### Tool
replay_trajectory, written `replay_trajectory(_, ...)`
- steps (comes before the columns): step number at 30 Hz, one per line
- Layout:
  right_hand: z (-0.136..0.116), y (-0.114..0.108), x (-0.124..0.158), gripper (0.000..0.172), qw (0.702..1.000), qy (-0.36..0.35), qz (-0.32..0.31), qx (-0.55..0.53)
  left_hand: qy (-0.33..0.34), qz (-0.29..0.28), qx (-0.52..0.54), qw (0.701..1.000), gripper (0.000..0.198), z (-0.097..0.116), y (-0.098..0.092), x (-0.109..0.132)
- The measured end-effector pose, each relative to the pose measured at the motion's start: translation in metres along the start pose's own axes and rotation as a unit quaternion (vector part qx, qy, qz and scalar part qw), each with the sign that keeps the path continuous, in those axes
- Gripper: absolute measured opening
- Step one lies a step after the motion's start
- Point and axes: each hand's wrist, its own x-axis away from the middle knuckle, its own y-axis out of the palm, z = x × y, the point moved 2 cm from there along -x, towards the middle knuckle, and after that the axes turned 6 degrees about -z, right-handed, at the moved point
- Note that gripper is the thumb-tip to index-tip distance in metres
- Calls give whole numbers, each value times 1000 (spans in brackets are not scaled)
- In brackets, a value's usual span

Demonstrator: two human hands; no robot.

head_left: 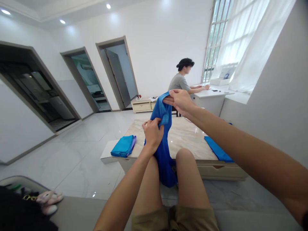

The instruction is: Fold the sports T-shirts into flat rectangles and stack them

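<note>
Holds up, in front of a low table (187,136) with a pale marbled top, a long piece of soft blue fabric (164,150), trailing between the bare knees (185,157). With the right hand (179,101), clamps its upper edge between thumb and fingers; with the left hand (153,133), touches a lower hem, cannot tell whether pinched. Includes, tabletop left, a folded turquoise-and-purple cloth stack (122,146); right, a flat blue cloth (216,149); lower left, gold-coloured, letter-like trim (30,197), too blurred to read.
</note>
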Motion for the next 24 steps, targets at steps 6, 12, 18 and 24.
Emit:
replay_trajectory(6,-5,-48,-5,21,990,-33,33,132,-35,-15,246,968,24,-21,-59,-45)
replay_trajectory(12,14,-42,-9,14,983,28,96,151,-71,-90,348,930,36,-28,-103,-87)
replay_trajectory(18,35,-27,9,53,984,4,-53,170,-55,-34,339,938,28,-51,-107,-123)
replay_trajectory(24,71,-64,-2,29,853,42,-302,425,-61,13,281,958,32,-103,-106,-159)
